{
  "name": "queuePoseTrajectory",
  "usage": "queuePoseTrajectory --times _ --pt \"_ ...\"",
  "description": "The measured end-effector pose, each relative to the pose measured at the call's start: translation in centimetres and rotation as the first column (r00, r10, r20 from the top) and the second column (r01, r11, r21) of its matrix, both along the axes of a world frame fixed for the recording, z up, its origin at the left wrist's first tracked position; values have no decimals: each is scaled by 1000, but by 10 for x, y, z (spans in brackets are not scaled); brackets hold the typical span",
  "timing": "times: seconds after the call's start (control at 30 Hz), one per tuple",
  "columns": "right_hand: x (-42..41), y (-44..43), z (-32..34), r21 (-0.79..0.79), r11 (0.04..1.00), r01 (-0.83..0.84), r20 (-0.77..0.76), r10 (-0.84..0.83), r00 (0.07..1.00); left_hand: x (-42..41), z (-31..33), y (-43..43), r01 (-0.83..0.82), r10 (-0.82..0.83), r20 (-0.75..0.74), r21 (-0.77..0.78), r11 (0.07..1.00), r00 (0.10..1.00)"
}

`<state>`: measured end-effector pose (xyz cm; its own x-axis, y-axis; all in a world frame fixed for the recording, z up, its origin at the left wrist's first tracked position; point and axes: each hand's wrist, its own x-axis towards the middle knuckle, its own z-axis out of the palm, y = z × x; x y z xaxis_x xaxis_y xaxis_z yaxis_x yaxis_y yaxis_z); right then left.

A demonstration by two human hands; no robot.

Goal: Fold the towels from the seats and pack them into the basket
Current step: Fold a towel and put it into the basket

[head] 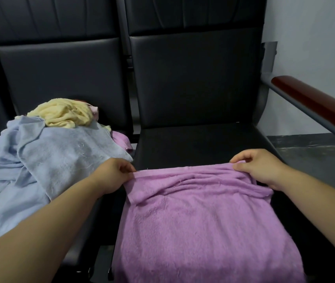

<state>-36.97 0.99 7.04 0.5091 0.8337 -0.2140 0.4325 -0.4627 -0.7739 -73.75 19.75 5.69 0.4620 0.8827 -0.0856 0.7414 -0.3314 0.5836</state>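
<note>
Your left hand [114,174] and right hand [261,168] each pinch the purple towel [203,221] — its far edge spans between them, its length trailing toward you.

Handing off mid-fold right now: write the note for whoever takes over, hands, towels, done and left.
Hands: left hand and right hand each pinch the purple towel at its far edge.
Things: purple towel spread on the right seat; blue towel and yellow towel heaped on the left seat. Basket not in view.
Done: fold barely begun.
Left: finish it, fold the rest, pack all.
</note>
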Motion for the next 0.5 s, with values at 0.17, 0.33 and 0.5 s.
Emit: queuePoseTrajectory --times 0.17,0.33,0.5 --pt "-2 0 -3 58 996 69 79 -73 994 5 -5 0 -105 103 59 39 994 993" --pt "-2 -3 -6 -56 998 -22 169 32 985 7 -13 2 -125 123 52 28 992 991" --pt "-4 -4 -3 -102 991 -87 159 103 982 7 -16 6 -142 139 76 35 989 987"
